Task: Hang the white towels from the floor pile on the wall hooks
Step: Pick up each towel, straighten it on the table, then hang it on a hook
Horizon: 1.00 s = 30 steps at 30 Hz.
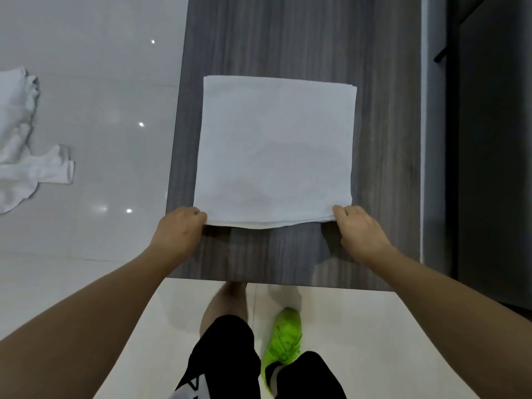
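A folded white towel point(275, 151) is lying flat on a dark wood-grain table point(385, 168), folded into a neat square with its layers lined up. The person is standing at the near end of the table and holding the near edge of the towel with both hands. The left hand point(180, 228) is pinching the near left corner, with its fingers curled around the cloth. The right hand point(358, 228) is pinching the near right corner the same way. The hands are sitting one at each corner, so the towel is staying stretched and square and is not sagging in the middle. That near edge is lifting a little off the table, while the rest is resting flat. It looks like the person is getting ready to fold it again or pick it up, but it is hard to tell which. More white towels point(20, 139) are lying in a crumpled pile on the shiny tiled floor point(109, 96), far off to the left, well apart from the table. They are waiting there because they are not yet hung. No wall hooks are showing in this view. A green shoe point(283, 338) is standing on the floor near the table's near edge.
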Available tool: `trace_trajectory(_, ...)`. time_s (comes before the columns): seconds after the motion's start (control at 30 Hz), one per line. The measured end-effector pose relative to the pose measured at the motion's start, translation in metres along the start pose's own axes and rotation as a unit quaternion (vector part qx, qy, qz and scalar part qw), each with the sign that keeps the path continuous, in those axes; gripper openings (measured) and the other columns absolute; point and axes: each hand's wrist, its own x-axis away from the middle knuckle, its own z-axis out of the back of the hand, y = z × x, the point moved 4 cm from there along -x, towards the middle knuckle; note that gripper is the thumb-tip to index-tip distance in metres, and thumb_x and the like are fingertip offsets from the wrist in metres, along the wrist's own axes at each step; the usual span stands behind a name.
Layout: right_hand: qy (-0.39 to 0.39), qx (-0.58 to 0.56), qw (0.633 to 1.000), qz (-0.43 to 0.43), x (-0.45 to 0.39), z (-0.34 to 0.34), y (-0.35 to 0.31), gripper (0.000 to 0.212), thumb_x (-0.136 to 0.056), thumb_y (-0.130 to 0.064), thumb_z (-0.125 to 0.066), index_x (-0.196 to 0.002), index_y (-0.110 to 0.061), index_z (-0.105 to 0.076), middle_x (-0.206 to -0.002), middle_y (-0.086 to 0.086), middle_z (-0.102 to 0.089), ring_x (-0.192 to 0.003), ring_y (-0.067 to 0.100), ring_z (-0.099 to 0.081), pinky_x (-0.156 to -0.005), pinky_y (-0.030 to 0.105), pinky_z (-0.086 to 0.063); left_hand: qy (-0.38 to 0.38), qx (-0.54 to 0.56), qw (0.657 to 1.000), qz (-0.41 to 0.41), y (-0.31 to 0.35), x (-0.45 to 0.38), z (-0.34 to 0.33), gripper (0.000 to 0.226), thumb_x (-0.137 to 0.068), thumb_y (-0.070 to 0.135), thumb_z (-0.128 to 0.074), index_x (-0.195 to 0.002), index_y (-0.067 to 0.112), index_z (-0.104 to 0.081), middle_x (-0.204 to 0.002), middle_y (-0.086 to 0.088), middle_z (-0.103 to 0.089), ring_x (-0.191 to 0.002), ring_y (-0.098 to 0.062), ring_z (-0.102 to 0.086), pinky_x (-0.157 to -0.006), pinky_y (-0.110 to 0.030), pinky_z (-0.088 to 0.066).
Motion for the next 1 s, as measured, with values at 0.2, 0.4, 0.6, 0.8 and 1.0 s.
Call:
trace_trajectory(0.2,0.077,-0.012,0.997,0.03,0.006,-0.01,0.004,0.032,-0.052,0.023,-0.07,-0.059,-0.002,-0.051,-0.058,0.013,-0.048,-0.053,0.028,-0.046,-0.047,0.028,-0.029,0.01,0.012,1.0,-0.001,0.002,0.009,-0.014,0.006,-0.087,0.002,-0.061,-0.087,0.007,-0.058,-0.086,-0.011,-0.058,-0.076,-0.025,-0.051,-0.058,-0.033,-0.038)
trace_trajectory(0.4,-0.071,0.029,0.997,0.001,0.022,-0.009,-0.008,0.021,-0.075,0.007,-0.059,-0.073,-0.011,-0.048,-0.079,0.012,-0.062,-0.073,0.032,-0.059,-0.061,0.036,-0.045,-0.111,-0.018,0.993,0.024,0.014,0.018,-0.019,0.008,-0.091,0.007,-0.051,-0.086,0.013,-0.049,-0.096,-0.008,-0.057,-0.077,-0.019,-0.044,-0.067,-0.032,-0.043)
trace_trajectory(0.6,-0.299,-0.031,0.951,-0.075,-0.008,0.033,-0.019,0.021,-0.081,-0.014,-0.069,-0.099,-0.013,-0.057,-0.106,0.007,-0.062,-0.091,0.024,-0.061,-0.075,0.031,-0.051,-0.271,-0.006,0.962,0.03,0.022,0.001,0.006,0.03,-0.082,0.029,-0.07,-0.11,0.021,-0.062,-0.11,-0.001,-0.059,-0.096,-0.02,-0.061,-0.084,-0.034,-0.054)
trace_trajectory(0.8,-0.213,-0.005,0.973,-0.087,-0.092,0.082,-0.042,0.031,-0.087,-0.036,-0.064,-0.111,-0.016,-0.059,-0.112,0.005,-0.061,-0.106,0.027,-0.055,-0.074,0.033,-0.043,-0.148,0.144,0.978,0.039,0.013,-0.077,0.068,0.042,-0.096,0.045,-0.053,-0.13,0.02,-0.057,-0.13,-0.003,-0.053,-0.121,-0.023,-0.05,-0.094,-0.037,-0.045)
trace_trajectory(1.0,-0.043,-0.132,0.988,-0.067,-0.204,0.114,-0.065,0.044,-0.097,-0.032,-0.058,-0.135,-0.011,-0.051,-0.128,0.014,-0.054,-0.121,0.032,-0.048,-0.093,0.04,-0.045,-0.022,0.18,0.982,0.047,-0.01,-0.171,0.11,0.05,-0.097,0.035,-0.054,-0.142,0.016,-0.047,-0.153,-0.011,-0.035,-0.137,-0.03,-0.033,-0.109,-0.044,-0.036)
